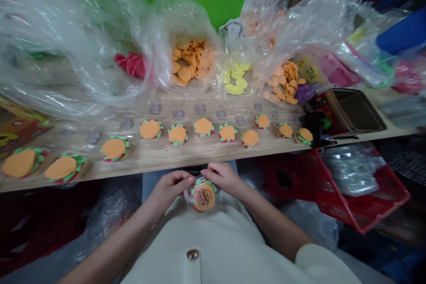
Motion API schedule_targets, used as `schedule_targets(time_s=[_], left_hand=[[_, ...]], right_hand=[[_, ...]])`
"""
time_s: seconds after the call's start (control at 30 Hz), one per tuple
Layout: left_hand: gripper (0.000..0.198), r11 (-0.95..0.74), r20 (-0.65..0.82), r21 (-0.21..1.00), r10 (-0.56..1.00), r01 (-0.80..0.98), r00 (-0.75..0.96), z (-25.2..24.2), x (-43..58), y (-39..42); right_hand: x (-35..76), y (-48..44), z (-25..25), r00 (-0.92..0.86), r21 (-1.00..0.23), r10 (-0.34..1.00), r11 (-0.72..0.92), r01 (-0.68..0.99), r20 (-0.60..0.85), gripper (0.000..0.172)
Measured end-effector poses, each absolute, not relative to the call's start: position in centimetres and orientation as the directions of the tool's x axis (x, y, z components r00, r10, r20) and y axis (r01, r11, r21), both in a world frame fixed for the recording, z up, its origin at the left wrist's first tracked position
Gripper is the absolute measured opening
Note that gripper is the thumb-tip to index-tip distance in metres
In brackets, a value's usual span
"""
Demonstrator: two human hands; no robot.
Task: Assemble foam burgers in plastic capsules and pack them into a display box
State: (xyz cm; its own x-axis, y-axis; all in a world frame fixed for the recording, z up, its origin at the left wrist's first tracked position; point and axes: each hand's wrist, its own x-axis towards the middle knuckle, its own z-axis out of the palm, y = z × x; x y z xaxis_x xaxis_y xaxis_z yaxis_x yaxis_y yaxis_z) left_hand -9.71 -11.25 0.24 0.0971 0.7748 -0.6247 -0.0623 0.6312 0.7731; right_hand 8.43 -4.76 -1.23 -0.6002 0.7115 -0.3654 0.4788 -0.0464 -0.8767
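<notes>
Holding: a round felt burger in a clear plastic sleeve (pixel 203 196), orange disc on top, green and red trim, lower centre of frame.
Grip: left hand (pixel 168 191) and right hand (pixel 222 178) in a narrow pinch, fingertips on the sleeve's upper edge from either side.
Item position: between both hands, just above the chest of a cream button-front jacket (pixel 159 248).
Board: long pale wooden board (pixel 143 156) across mid-frame, beyond the hands, bearing a row of finished orange felt burgers (pixel 177 134).
Upper centre: clear plastic bag of orange felt discs (pixel 188 64).
Lower right: red plastic crate (pixel 362 191).
</notes>
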Motion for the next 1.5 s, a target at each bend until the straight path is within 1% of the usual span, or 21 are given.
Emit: schedule_targets(time_s=[0.03,0.1,0.13,0.2,0.27,0.33,0.37,0.43,0.5,0.57,0.63,0.77,0.83,0.9,1.0,1.1,1.2,1.27,1.33,1.43,1.5], left_hand=[[0.03,0.634,-0.624,0.77,0.772,-0.069,0.12,0.5,-9.8,-11.0],[0.031,0.628,-0.603,0.776,0.766,-0.057,0.223,1.2,-10.2,-10.6],[0.031,0.603,-0.575,0.797,0.767,-0.016,0.285,1.5,-10.4,-10.4],[0.036,0.504,-0.514,0.854,0.778,0.13,0.36,2.1,-10.5,-10.0],[0.044,0.396,-0.483,0.871,0.798,0.289,0.361,2.2,-10.3,-9.4],[0.046,0.349,-0.46,0.872,0.825,0.343,0.328,2.0,-9.8,-8.8],[0.046,0.338,-0.439,0.88,0.846,0.334,0.302,1.9,-9.5,-8.5],[0.05,0.326,-0.394,0.896,0.897,0.302,0.201,1.7,-9.0,-8.1],[0.054,0.342,-0.377,0.897,0.923,0.281,0.079,1.6,-8.6,-7.9],[0.055,0.37,-0.385,0.895,0.923,0.25,0.011,1.7,-8.3,-7.9],[0.053,0.369,-0.376,0.902,0.927,0.224,-0.016,1.8,-7.9,-8.0],[0.056,0.345,-0.342,0.913,0.938,0.216,-0.054,1.6,-7.6,-8.1],[0.056,0.304,-0.3,0.93,0.952,0.208,-0.053,1.4,-7.6,-7.8],[0.054,0.235,-0.226,0.952,0.972,0.198,-0.065,1.2,-7.6,-7.2],[0.051,0.158,-0.133,0.965,0.983,0.21,-0.128,1.1,-7.5,-6.1],[0.049,0.114,-0.072,0.97,0.978,0.214,-0.196,1.2,-7.1,-5.2],[0.048,0.074,-0.038,0.983,0.978,0.169,-0.207,1.4,-6.5,-5.0],[0.05,0.062,-0.033,0.99,0.973,0.123,-0.228,1.6,-6.3,-5.1],[0.05,0.06,-0.048,0.997,0.97,0.041,-0.238,1.9,-6.2,-5.2],[0.04,0.107,-0.122,0.99,0.973,-0.088,-0.194,2.1,-6.8,-5.7],[0.036,0.17,-0.188,0.98,0.961,-0.103,-0.204,1.9,-7.2,-6.0]], right_hand=[[8.4,-4.7,-1.0,-0.603,-0.873,0.699,-0.064,0.483,-0.384,0.036],[8.2,-4.4,-0.6,-0.614,-0.872,0.696,-0.036,0.488,-0.372,0.035],[8.1,-4.3,-0.5,-0.626,-0.873,0.696,-0.003,0.488,-0.352,0.035],[7.8,-4.0,-0.5,-0.652,-0.874,0.692,0.066,0.482,-0.308,0.034],[7.4,-3.6,-0.5,-0.663,-0.859,0.697,0.135,0.495,-0.273,0.035],[7.1,-3.3,-0.3,-0.613,-0.81,0.753,0.194,0.554,-0.239,0.037],[7.0,-3.2,-0.2,-0.567,-0.779,0.795,0.208,0.591,-0.218,0.038],[6.9,-3.2,-0.1,-0.453,-0.74,0.872,0.18,0.648,-0.184,0.038],[7.0,-3.3,-0.2,-0.348,-0.736,0.92,0.11,0.668,-0.178,0.041],[7.1,-3.3,-0.4,-0.28,-0.738,0.943,0.057,0.672,-0.181,0.044],[7.1,-3.1,-0.6,-0.255,-0.74,0.952,0.049,0.671,-0.168,0.045],[7.1,-2.1,-0.6,-0.265,-0.747,0.961,0.123,0.654,-0.073,0.044],[6.9,-1.3,-0.5,-0.267,-0.735,0.964,0.174,0.655,-0.01,0.045],[6.6,-0.6,-0.3,-0.252,-0.734,0.967,0.204,0.647,0.046,0.045],[5.9,0.3,-0.1,-0.151,-0.791,0.984,0.164,0.59,0.091,0.044],[5.4,0.8,0.4,-0.03,-0.863,0.996,0.09,0.497,0.087,0.042],[5.5,1.3,1.0,-0.041,-0.877,0.991,0.132,0.463,0.128,0.04],[5.7,1.7,1.4,-0.072,-0.866,0.981,0.192,0.462,0.179,0.041],[5.9,2.0,1.6,-0.077,-0.86,0.974,0.222,0.46,0.211,0.041],[6.1,2.0,1.4,-0.066,-0.857,0.976,0.214,0.469,0.208,0.042],[6.0,1.6,0.9,-0.078,-0.85,0.978,0.205,0.484,0.192,0.042]])
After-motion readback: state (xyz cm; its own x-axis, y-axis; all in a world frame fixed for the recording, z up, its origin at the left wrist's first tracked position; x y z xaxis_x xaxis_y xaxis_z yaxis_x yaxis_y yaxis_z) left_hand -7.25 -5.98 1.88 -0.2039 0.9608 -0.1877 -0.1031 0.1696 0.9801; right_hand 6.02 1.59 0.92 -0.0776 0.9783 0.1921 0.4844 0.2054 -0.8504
